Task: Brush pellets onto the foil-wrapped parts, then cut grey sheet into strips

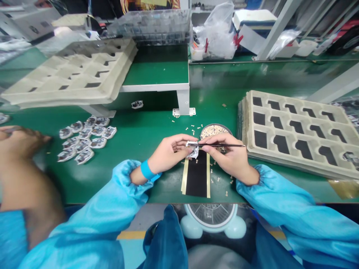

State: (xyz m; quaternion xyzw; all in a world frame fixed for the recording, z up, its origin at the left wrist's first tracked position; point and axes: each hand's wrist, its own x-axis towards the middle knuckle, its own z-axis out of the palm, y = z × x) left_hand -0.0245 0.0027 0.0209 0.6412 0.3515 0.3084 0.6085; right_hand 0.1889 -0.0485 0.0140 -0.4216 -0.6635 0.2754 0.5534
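My left hand (171, 154), with a blue band at its wrist, grips a small white-framed part (193, 150) by its left side. In my right hand (230, 157) is a thin dark tool (224, 145), pinched like a pen, its left end over the part. Below the part lies a black strip (196, 179) with pale yellow edges. Just behind my right hand stands a round dish (214, 130) of tiny pale pieces. Similar tiny pieces are scattered on the green table around the strip. What exactly the tool's tip touches is too small to tell.
Several white-framed parts (84, 140) lie in a group at the left, near another person's hand (22, 140). Stacked moulded trays (297, 130) stand at the right. Another tray (75, 71) sits on a raised green shelf (159, 69), whose leg (183, 101) meets the table.
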